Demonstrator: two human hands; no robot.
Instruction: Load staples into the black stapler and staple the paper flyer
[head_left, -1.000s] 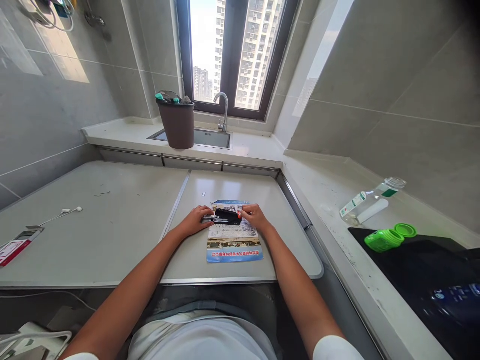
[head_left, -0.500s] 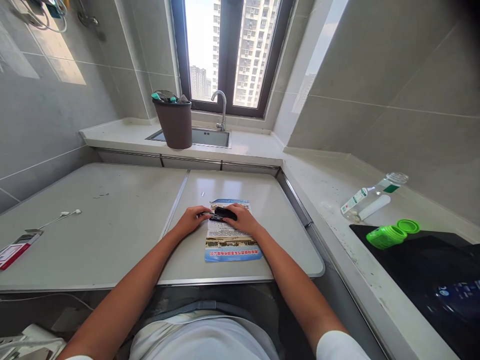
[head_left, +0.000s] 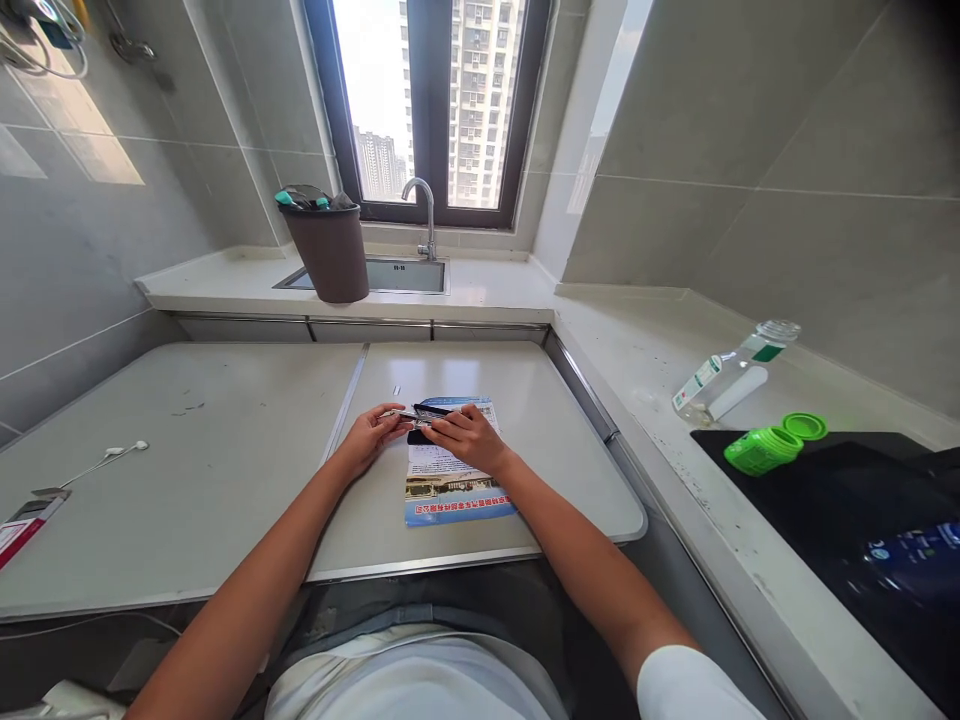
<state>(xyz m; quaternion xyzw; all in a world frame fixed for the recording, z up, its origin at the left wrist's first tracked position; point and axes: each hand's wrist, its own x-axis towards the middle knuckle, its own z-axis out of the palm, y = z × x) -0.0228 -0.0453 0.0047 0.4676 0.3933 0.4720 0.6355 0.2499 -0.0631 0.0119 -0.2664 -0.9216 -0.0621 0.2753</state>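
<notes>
A printed leaflet [head_left: 456, 480] with a blue lower band lies flat on the pale table [head_left: 525, 390] in front of me. On its far end rests a black stapler [head_left: 421, 413] with a metal front. My right hand [head_left: 466, 437] lies over the stapler from the right and covers most of it. My left hand [head_left: 373, 430] holds the stapler's metal end from the left with its fingertips. Both hands sit on the leaflet's far left corner.
A brown bin [head_left: 328, 245] stands by the sink [head_left: 390, 276] and tap [head_left: 421, 208] under the window. White earphones [head_left: 112, 455] and a red-white packet [head_left: 22, 520] lie far left. On the right counter are a clear bottle [head_left: 731, 370], a green cup [head_left: 761, 450] and a black hob [head_left: 847, 520].
My right hand has slid left over the stapler, which now shows far less of its black body. The camera has tilted slightly, shifting the scene leftward.
</notes>
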